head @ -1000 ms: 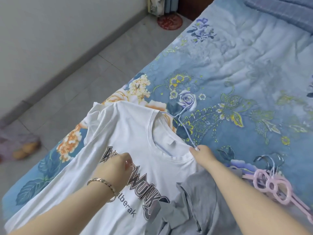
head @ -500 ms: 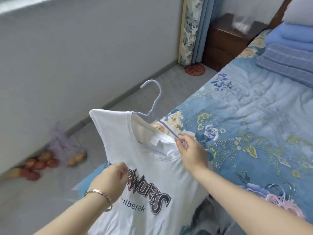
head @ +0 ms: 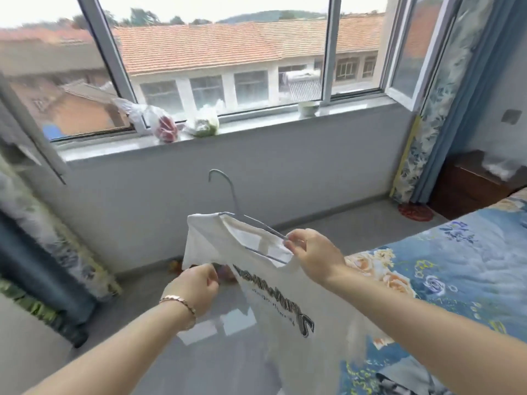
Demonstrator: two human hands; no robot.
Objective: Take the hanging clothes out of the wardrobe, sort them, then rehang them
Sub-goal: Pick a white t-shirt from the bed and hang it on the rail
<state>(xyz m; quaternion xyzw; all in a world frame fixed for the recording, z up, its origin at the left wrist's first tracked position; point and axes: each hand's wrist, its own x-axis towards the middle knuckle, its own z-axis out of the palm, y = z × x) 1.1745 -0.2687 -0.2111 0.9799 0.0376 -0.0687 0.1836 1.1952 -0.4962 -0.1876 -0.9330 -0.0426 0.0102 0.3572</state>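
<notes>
Head view: the T-shirt's point(head: 265, 317) hem is cut off at the lower edge and its print is blurred. The hanger's point(head: 233, 195) far arm is hidden inside the shirt. The shirt hangs in the air over the floor point(head: 214, 360), just beside the bed point(head: 456, 266). The right hand point(head: 316, 256) pinches the hanger's bare arm at the collar. The left hand point(head: 196, 289), fingers curled, pinches the sleeve edge.

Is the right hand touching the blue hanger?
Touching. The head view shows the right hand pinching the blue hanger by its wire arm, above the collar of the white T-shirt.
</notes>
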